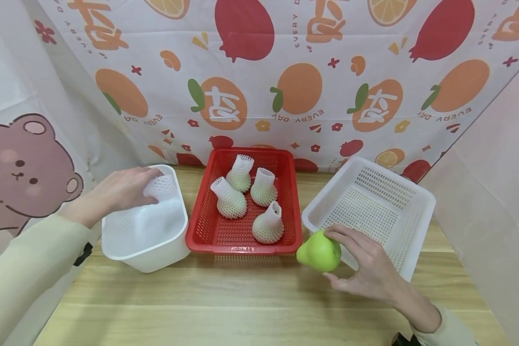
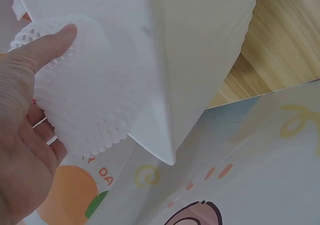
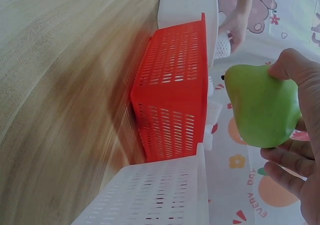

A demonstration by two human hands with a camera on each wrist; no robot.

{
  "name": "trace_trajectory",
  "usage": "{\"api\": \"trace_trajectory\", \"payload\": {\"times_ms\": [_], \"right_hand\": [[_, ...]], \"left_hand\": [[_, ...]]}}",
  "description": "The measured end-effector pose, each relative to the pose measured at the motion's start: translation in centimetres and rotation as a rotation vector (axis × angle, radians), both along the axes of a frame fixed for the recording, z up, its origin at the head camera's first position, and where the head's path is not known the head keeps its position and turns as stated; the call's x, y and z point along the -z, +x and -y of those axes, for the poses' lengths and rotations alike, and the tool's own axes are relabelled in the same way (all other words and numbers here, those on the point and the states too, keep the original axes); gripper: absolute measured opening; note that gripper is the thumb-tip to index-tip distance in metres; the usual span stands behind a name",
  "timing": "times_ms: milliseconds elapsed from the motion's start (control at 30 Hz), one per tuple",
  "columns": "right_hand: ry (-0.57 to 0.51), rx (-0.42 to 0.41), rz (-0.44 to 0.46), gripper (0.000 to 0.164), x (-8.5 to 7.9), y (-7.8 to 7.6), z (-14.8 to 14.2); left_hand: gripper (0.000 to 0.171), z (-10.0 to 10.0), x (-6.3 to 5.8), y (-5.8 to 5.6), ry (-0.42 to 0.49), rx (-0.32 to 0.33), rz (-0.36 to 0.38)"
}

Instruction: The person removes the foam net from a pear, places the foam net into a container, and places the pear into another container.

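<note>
My right hand [image 1: 363, 264] grips a bare green pear [image 1: 322, 252] between thumb and fingers, over the near left corner of the white basket. In the right wrist view the pear [image 3: 260, 105] lies sideways, its narrow end pointing away from the palm. Over the white bin [image 1: 144, 240] at the left, my left hand [image 1: 125, 190] pinches a white foam net sleeve [image 2: 85, 90], thumb on its outer face. Several pears in foam net sleeves [image 1: 231, 199] stand or lean in the red basket [image 1: 244, 249] between the hands.
A white perforated basket [image 1: 367, 206] sits at the right, tilted relative to the red one. All the containers rest on a light wooden table [image 1: 225, 302]. Behind them hangs a fruit-print cloth [image 1: 259, 96], and a bear-print cloth [image 1: 21, 168] covers the left side.
</note>
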State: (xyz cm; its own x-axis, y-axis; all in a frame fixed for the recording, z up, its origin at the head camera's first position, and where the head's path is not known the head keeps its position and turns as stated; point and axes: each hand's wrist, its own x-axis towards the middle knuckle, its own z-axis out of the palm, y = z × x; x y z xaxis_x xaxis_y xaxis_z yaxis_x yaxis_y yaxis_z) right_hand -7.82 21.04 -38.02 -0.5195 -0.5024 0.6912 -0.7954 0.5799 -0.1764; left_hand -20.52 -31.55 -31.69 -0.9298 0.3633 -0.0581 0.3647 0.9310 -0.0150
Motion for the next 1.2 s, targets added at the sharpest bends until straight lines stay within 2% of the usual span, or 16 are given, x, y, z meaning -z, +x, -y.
{"api": "trace_trajectory", "payload": {"times_ms": [267,467,867,1033,1200], "right_hand": [[0.006,0.005,-0.004,0.082,0.0,-0.1,0.1],[0.012,0.004,0.006,0.081,-0.1,0.0,0.1],[0.015,-0.001,0.006,0.076,-0.1,-0.1,-0.2],[0.020,0.005,-0.014,0.077,-0.4,-0.1,-0.4],[0.032,-0.001,-0.022,0.075,-0.7,-0.2,-0.8]], "left_hand": [[0.071,0.0,0.3,-1.1,-0.036,-0.009,0.062],[0.083,-0.2,0.4,-1.5,-0.064,-0.052,0.125],[0.076,-0.1,0.6,-1.1,-0.047,-0.059,0.127],[0.077,-0.1,0.3,-0.6,-0.035,-0.043,0.111],[0.074,-0.8,-0.1,0.2,-0.025,-0.022,0.065]]}}
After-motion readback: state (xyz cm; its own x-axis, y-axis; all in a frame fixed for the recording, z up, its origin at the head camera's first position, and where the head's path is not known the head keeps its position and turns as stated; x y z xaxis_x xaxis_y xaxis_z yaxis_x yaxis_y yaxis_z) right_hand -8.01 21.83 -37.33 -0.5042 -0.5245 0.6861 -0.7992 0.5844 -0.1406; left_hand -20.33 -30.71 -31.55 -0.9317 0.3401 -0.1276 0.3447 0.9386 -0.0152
